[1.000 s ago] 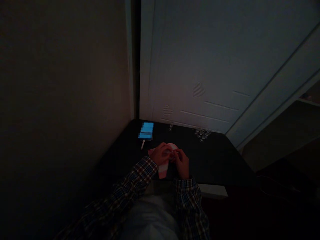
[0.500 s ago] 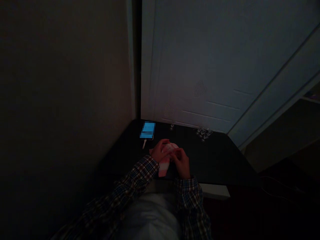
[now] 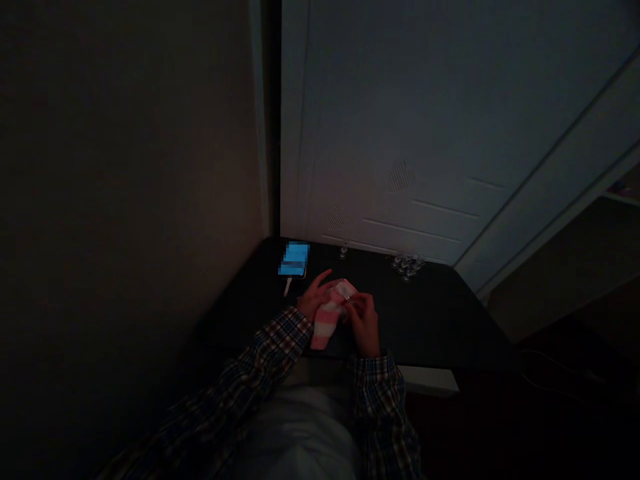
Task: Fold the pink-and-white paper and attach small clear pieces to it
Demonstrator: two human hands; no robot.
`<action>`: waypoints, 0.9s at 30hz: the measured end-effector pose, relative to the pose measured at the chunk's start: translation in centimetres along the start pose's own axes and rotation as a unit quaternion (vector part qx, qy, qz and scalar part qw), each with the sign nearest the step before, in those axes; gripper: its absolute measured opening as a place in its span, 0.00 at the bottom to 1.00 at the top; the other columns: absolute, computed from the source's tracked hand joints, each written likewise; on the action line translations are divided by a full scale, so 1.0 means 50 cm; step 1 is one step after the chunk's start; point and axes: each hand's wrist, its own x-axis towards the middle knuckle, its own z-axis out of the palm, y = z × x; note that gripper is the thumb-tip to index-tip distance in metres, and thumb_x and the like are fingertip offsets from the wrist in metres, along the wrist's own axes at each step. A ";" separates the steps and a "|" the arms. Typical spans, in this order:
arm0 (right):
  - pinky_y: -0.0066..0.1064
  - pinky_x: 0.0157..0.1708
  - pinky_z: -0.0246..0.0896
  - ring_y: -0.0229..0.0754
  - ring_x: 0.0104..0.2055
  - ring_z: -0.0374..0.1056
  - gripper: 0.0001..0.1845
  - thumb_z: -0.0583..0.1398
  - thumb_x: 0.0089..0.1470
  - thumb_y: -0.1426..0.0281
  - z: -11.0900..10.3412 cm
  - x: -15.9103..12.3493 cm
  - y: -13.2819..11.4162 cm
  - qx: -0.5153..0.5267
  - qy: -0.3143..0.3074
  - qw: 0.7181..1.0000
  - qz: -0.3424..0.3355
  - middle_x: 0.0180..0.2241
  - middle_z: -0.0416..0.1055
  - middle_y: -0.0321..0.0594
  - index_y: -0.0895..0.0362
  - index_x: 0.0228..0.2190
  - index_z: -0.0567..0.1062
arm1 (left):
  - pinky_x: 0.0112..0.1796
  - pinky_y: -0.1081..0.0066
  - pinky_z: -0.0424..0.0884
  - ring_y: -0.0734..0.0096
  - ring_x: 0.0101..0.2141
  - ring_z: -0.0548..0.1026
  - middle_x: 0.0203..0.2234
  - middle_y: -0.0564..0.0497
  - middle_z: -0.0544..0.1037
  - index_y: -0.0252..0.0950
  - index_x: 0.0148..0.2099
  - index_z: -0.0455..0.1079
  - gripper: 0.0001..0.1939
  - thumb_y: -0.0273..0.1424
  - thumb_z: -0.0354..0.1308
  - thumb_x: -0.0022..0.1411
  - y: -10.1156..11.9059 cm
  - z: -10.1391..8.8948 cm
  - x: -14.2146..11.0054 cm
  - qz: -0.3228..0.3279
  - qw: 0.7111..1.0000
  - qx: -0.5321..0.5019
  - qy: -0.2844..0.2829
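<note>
A pink-and-white striped sock (image 3: 326, 327) lies near the front of the black table, between my hands. My left hand (image 3: 313, 298) grips its left side, the thumb over the fabric and one finger stretched out past it. My right hand (image 3: 365, 321) is closed in a pinch at the sock's right edge, on a small clear shiny piece (image 3: 349, 299) whose exact kind I cannot make out. It touches the fabric or sits just over it. Part of the sock is hidden behind the fingers.
On the black table (image 3: 425, 327), a lit phone (image 3: 294, 260) with a white cable (image 3: 287, 287) stands at the back left. Several small clear pieces (image 3: 407, 265) are clustered at the back right, others (image 3: 343, 251) nearer the middle. A white panel (image 3: 380, 120) rises behind. The light is dim.
My left hand has shifted slightly left and its fingers have spread, uncovering more of the sock. The clear piece at my right fingertips now shows more plainly.
</note>
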 end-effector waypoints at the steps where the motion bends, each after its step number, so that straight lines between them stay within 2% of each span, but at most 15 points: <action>1: 0.23 0.21 0.60 0.32 0.22 0.64 0.13 0.54 0.50 0.65 0.000 0.000 0.000 -0.001 -0.005 1.000 -0.001 0.30 0.70 0.36 0.56 0.37 0.60 | 0.42 0.60 0.67 0.58 0.47 0.68 0.52 0.40 0.62 0.39 0.58 0.49 0.40 0.21 0.58 0.41 -0.002 0.001 0.000 -0.009 1.000 -0.002 -0.006; 5: 0.23 0.21 0.60 0.31 0.21 0.64 0.12 0.53 0.52 0.64 -0.002 -0.001 -0.001 -0.008 -0.018 1.000 -0.006 0.28 0.69 0.35 0.56 0.37 0.60 | 0.40 0.63 0.68 0.60 0.43 0.70 0.50 0.40 0.66 0.38 0.57 0.50 0.40 0.23 0.61 0.41 -0.007 -0.003 0.002 -0.034 0.999 -0.007 -0.013; 12: 0.23 0.20 0.60 0.33 0.20 0.64 0.11 0.53 0.52 0.64 -0.003 -0.003 -0.003 -0.020 -0.018 1.000 -0.005 0.26 0.70 0.34 0.56 0.37 0.61 | 0.36 0.64 0.69 0.60 0.40 0.72 0.46 0.40 0.69 0.37 0.56 0.53 0.38 0.26 0.62 0.42 -0.015 -0.015 0.006 -0.033 0.998 0.028 -0.036; 18: 0.25 0.22 0.62 0.36 0.26 0.68 0.09 0.56 0.48 0.64 0.002 -0.005 -0.008 -0.002 -0.046 0.999 0.019 0.29 0.72 0.36 0.54 0.32 0.63 | 0.40 0.63 0.68 0.61 0.42 0.71 0.46 0.42 0.70 0.36 0.50 0.60 0.30 0.26 0.62 0.43 -0.028 -0.013 0.008 -0.025 0.998 0.042 -0.046; 24: 0.26 0.24 0.64 0.37 0.28 0.68 0.10 0.57 0.47 0.64 0.003 -0.002 -0.013 -0.004 -0.048 0.999 0.015 0.28 0.71 0.35 0.54 0.33 0.65 | 0.40 0.63 0.68 0.63 0.39 0.73 0.40 0.44 0.73 0.35 0.42 0.62 0.23 0.30 0.63 0.42 -0.027 -0.012 0.008 0.021 0.997 0.070 -0.010; 27: 0.26 0.26 0.63 0.37 0.29 0.68 0.11 0.56 0.49 0.64 0.000 -0.002 -0.017 -0.020 -0.011 1.000 0.005 0.29 0.70 0.35 0.54 0.36 0.64 | 0.38 0.64 0.68 0.66 0.37 0.73 0.37 0.47 0.73 0.36 0.41 0.59 0.23 0.31 0.63 0.42 -0.017 -0.006 0.004 0.013 0.992 0.123 0.002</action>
